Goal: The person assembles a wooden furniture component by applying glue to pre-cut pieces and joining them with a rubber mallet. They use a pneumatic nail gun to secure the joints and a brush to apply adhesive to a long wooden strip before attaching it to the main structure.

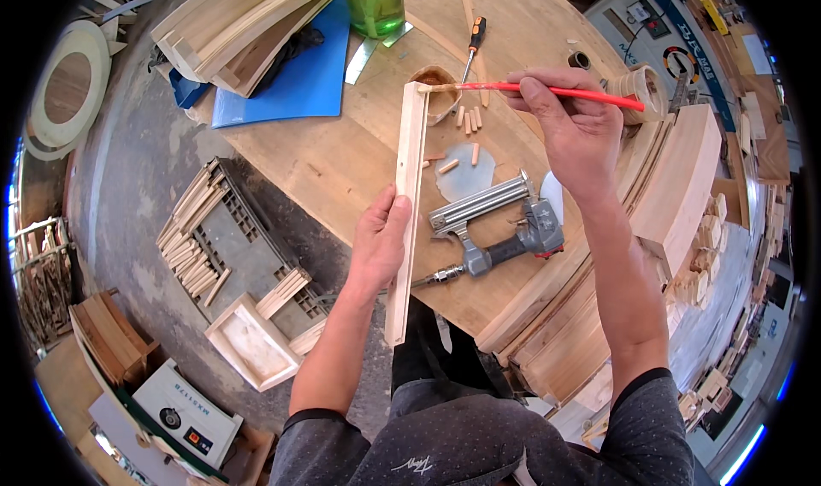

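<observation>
My left hand (381, 240) is closed around a long, pale wooden strip (408, 157), which stands slanting up over the table's edge. In my right hand (575, 127) is a thin red-handled brush (590, 95), pinched between the fingers. Its tip touches the strip's upper end. Just behind that end sits a round bowl (440, 105) with brown residue inside. Short wooden dowels (469, 120) lie beside the bowl, several of them, some on a translucent round lid. A grey nail gun (505, 238) rests on the table to the right of the strip.
On the wooden table (316, 165) are a screwdriver (476, 37), a green bottle (373, 2), a blue folder (295, 84) under curved wooden pieces (244, 24), and a white tub (641, 92). Stacked boards (581, 315) line the right side. A crate (248, 238) with wooden sticks stands lower left.
</observation>
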`<state>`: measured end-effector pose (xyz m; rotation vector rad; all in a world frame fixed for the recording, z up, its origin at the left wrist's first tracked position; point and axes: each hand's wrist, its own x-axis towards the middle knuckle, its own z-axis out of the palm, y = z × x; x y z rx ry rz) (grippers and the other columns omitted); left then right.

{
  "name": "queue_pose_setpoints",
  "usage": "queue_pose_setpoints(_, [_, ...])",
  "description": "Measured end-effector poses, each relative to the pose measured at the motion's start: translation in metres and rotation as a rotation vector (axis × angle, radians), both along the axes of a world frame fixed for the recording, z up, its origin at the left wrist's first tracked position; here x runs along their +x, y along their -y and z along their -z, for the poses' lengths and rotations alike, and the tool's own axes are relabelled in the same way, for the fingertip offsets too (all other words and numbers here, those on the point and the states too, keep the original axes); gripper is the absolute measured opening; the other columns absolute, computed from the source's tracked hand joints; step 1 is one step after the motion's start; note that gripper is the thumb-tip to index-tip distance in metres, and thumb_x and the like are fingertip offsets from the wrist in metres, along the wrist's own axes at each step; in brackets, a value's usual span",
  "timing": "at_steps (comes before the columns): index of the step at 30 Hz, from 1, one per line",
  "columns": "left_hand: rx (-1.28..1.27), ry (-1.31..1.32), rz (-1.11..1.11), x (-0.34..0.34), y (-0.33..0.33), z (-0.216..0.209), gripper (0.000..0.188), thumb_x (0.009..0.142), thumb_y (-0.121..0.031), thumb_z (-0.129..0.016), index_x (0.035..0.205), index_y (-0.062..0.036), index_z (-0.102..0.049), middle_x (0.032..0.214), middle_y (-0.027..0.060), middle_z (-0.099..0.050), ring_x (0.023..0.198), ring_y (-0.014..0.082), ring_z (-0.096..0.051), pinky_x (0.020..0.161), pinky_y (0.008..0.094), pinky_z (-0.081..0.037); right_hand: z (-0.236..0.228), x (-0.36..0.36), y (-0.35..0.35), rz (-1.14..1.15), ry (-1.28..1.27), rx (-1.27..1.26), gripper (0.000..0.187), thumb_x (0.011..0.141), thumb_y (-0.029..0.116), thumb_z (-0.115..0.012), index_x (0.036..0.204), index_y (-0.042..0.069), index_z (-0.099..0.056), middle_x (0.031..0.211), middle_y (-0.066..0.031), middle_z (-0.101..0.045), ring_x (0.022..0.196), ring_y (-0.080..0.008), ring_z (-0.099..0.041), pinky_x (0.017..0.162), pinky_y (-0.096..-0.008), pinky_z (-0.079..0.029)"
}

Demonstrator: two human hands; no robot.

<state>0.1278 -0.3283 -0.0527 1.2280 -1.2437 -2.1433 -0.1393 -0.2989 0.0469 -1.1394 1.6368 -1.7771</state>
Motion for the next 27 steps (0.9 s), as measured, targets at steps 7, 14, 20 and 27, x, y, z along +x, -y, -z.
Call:
queue_pose_setpoints(7, [-0.007,-0.010,0.003,0.000,0.003,-0.007,0.037,0.116,-0.029,-0.057,0.142,-0.0051,-0.066,0.096,-0.0060,-0.063,0.084,0.0036,-0.054,0.074,0.0233,-0.047,0.005,-0.009,-0.012,0.241,0.237,0.054,0.015,0.106,0.004,-0.070,0.118,-0.005,-0.070,0.110,-0.0155,-0.078,0.093,-0.0239,-0.080,0.084,-0.0340,-0.070])
queue_pose_setpoints(14, [0.210,-0.010,-0.234,-0.001,0.025,-0.017,0.027,0.116,-0.030,-0.053,0.118,-0.0053,-0.065,0.087,0.0028,-0.065,0.070,0.0126,-0.061,0.062,0.0289,-0.053,-0.008,-0.012,-0.058,0.136,0.438,-0.029,0.017,0.109,0.007,-0.066,0.119,-0.005,-0.068,0.111,-0.0221,-0.077,0.097,-0.0315,-0.080,0.086,-0.0391,-0.070])
queue_pose_setpoints(20, [0.230,-0.282,-0.632,0.014,0.068,-0.014,0.029,0.115,-0.024,-0.045,0.106,0.0014,-0.055,0.086,0.0144,-0.062,0.072,0.0246,-0.060,0.067,0.0390,-0.056,-0.039,0.030,-0.146,-0.098,0.251,0.128,0.015,0.109,0.008,-0.064,0.116,-0.005,-0.064,0.111,-0.0257,-0.075,0.095,-0.0308,-0.079,0.086,-0.0405,-0.069])
queue_pose_setpoints(27, [0.275,-0.338,-0.742,0.017,0.073,-0.015,0.025,0.113,-0.020,-0.049,0.110,0.0045,-0.053,0.097,0.0179,-0.059,0.084,0.0259,-0.059,0.071,0.0401,-0.056,-0.047,0.061,-0.181,-0.169,0.230,0.202,0.010,0.105,0.000,-0.066,0.114,-0.005,-0.063,0.109,-0.0257,-0.075,0.090,-0.0275,-0.078,0.084,-0.0395,-0.068])
